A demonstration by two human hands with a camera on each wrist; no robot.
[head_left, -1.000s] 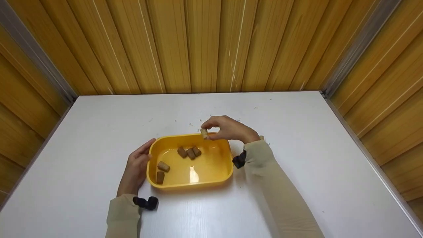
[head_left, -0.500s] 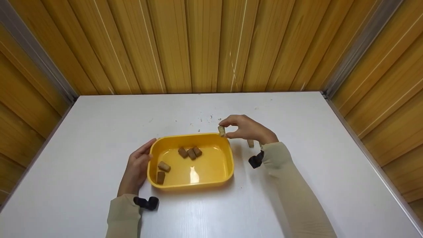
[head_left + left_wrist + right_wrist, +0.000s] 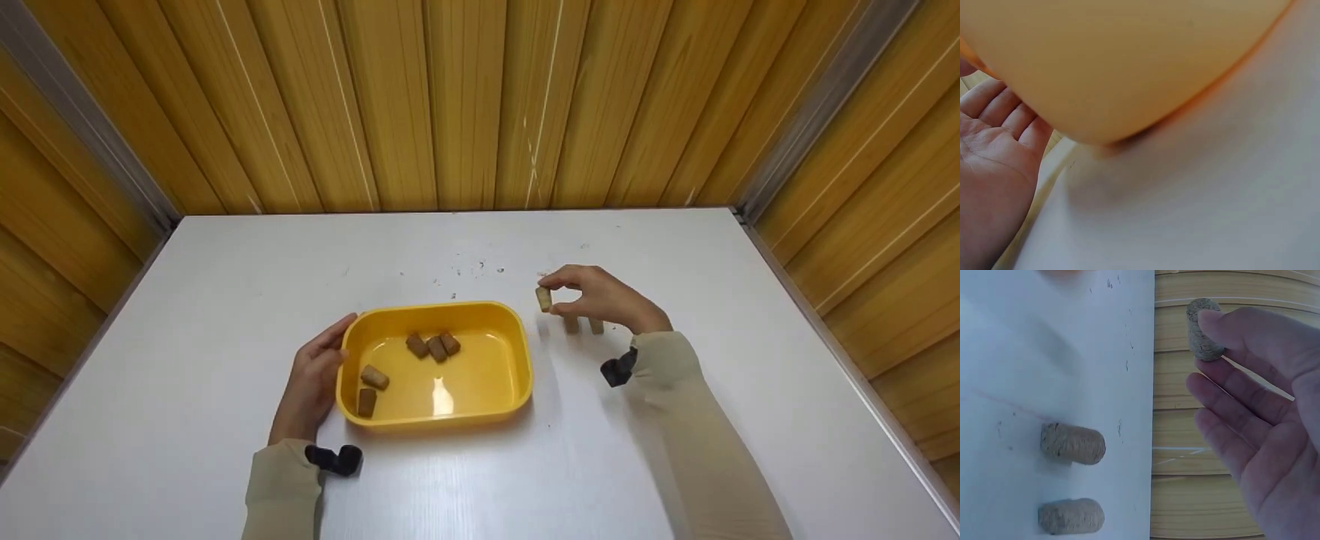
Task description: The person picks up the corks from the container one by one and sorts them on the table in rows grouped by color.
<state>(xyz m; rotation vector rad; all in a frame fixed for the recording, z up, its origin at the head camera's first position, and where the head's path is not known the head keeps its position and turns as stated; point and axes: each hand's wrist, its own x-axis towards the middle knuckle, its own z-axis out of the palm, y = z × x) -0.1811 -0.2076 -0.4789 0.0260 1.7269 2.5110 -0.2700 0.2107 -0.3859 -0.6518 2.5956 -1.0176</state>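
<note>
My right hand pinches a pale cork stopper between thumb and fingers, above the table to the right of the yellow tray. The right wrist view shows the cork's grainy side, with the other fingers loosely extended. Two more corks stand upright on the table below this hand, a nearer cork and a second cork. At the tray's left end, my left hand rests along the outer wall, fingers nearly straight and thumb at the rim. Inside lie several corks, including a lighter cork and a darker cork.
The white table bears small dark crumbs behind the tray. Wood-patterned panels close off the back and both sides. A black wrist camera sits at the right cuff, another at the left.
My right hand has moved right from over the tray's back rim, carrying the pinched cork past the tray's right end. Two standing corks have come into view. The left hand stays put.
</note>
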